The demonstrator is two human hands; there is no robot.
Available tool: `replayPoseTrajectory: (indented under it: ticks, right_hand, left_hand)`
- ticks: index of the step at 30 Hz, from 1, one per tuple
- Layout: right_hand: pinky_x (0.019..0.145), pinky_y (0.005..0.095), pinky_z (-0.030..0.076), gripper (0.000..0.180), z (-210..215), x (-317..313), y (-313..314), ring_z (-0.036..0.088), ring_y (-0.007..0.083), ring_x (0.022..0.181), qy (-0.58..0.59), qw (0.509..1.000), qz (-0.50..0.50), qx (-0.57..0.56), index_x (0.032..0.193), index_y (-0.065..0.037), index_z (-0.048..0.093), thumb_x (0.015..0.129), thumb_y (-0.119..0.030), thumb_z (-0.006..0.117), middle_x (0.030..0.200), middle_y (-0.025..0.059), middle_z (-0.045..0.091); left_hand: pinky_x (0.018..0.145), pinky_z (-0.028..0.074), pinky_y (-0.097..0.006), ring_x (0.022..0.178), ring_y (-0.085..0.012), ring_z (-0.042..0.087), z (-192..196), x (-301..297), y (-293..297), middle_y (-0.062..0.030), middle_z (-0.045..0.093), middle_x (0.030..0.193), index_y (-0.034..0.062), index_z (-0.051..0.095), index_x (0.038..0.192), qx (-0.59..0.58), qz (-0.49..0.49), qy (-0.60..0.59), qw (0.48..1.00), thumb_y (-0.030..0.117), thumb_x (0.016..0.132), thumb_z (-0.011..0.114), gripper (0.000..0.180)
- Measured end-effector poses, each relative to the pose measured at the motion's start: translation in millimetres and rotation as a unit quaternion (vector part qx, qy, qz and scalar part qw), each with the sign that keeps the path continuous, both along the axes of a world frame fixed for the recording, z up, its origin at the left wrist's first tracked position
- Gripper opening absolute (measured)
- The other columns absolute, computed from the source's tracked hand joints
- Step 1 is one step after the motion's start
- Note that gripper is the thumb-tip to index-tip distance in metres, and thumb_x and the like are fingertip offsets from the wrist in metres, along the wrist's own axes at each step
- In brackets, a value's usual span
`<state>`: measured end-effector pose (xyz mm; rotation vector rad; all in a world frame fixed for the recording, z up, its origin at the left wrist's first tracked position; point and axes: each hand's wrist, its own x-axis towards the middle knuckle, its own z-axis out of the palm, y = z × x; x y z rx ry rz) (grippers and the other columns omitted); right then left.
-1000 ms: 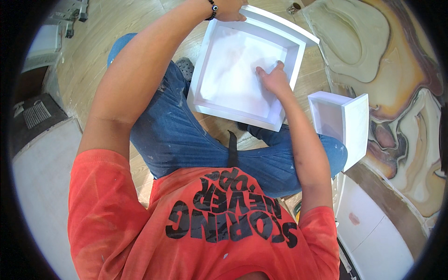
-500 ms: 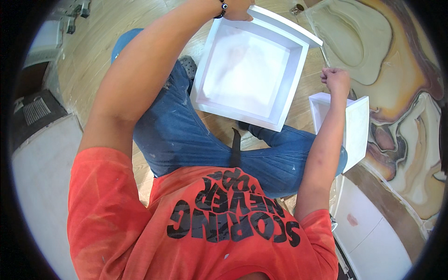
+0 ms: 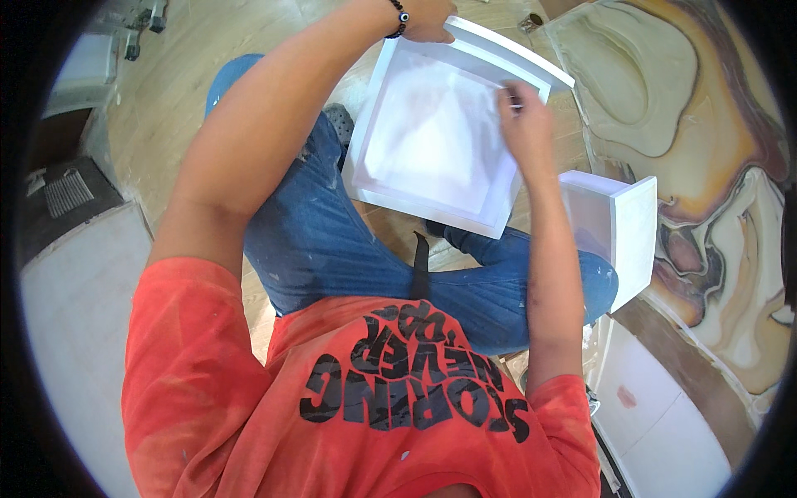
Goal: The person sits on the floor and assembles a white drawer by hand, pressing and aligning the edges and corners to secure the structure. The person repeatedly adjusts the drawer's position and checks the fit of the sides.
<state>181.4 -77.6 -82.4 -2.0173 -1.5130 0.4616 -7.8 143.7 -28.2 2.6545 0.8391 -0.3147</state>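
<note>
the left hand (image 3: 427, 17) is closed over the far top rim of a white square tray-like frame (image 3: 432, 137), which is propped tilted above the crossed legs in blue jeans (image 3: 332, 241). the frame is judged stiff, fairly light and smooth-painted, so slippery at the faces; it is best gripped by its raised rim, at opposite edges. the right hand (image 3: 523, 124) is curled at the frame's upper right rim, pinching something small that cannot be made out. a smaller white box (image 3: 618, 228) stands just right of the knee.
</note>
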Motion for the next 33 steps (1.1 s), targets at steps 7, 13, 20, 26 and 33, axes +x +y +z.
replayPoseTrajectory:
  ticks: [7, 13, 20, 26, 33]
  right_hand:
    - [0.127, 0.0543, 0.025, 0.097, -82.9, -33.1, -34.0, 0.021, 0.0494, 0.156, -0.135, 0.957, 0.043, -0.255, 0.158, 0.011, 0.028, 0.095, -0.050, 0.070, 0.169, 0.0291, 0.022]
    - [0.127, 0.0560, 0.023, 0.075, -82.9, -42.3, -6.9, 0.022, 0.0460, 0.157, -0.112, 0.934, 0.300, -0.158, 0.158, -0.004, 0.041, 0.100, -0.045, 0.064, 0.168, 0.0221, 0.031]
    - [0.124, 0.0558, 0.029, 0.061, -77.1, -78.2, 28.1, 0.032, 0.0399, 0.154, -0.085, 0.961, 0.255, -0.068, 0.154, -0.007, 0.049, 0.101, -0.035, 0.062, 0.164, 0.0198, 0.039]
    - [0.124, 0.0594, 0.026, 0.063, -112.1, -104.9, 55.1, 0.025, 0.0481, 0.155, -0.232, 0.953, 0.188, -0.060, 0.160, -0.002, 0.037, 0.105, -0.029, 0.051, 0.168, 0.0227, 0.030]
    - [0.113, 0.0534, 0.042, 0.051, -117.0, -132.8, 51.1, 0.050, 0.0463, 0.140, -0.399, 0.882, 0.252, 0.010, 0.136, 0.015, 0.060, 0.096, -0.015, 0.051, 0.152, 0.0323, 0.050]
  left_hand:
    - [0.110, 0.047, -0.047, 0.126, -0.0413, 0.063, -3.9, 4.4, 2.7, -0.0264, 0.066, 0.135, 0.0026, 0.058, 0.144, -0.011, -0.010, 0.004, 1.000, 0.045, 0.094, 0.065, 0.066]
    - [0.111, 0.046, -0.047, 0.128, -0.0409, 0.062, -7.8, 3.7, 6.0, -0.0268, 0.065, 0.136, 0.0021, 0.056, 0.146, -0.002, -0.016, 0.002, 1.000, 0.045, 0.094, 0.065, 0.067]
    - [0.111, 0.047, -0.047, 0.126, -0.0426, 0.062, 6.5, 0.6, 12.0, -0.0282, 0.065, 0.135, -0.0016, 0.054, 0.147, -0.016, 0.003, -0.027, 0.999, 0.044, 0.095, 0.064, 0.070]
    - [0.110, 0.047, -0.046, 0.126, -0.0416, 0.063, 5.9, -10.3, 17.1, -0.0288, 0.065, 0.135, -0.0002, 0.055, 0.147, 0.007, 0.006, 0.004, 1.000, 0.046, 0.095, 0.062, 0.070]
    - [0.111, 0.046, -0.045, 0.128, -0.0404, 0.062, 17.1, -2.8, 12.3, -0.0273, 0.064, 0.137, 0.0000, 0.053, 0.148, -0.020, -0.002, 0.012, 1.000, 0.048, 0.096, 0.062, 0.071]
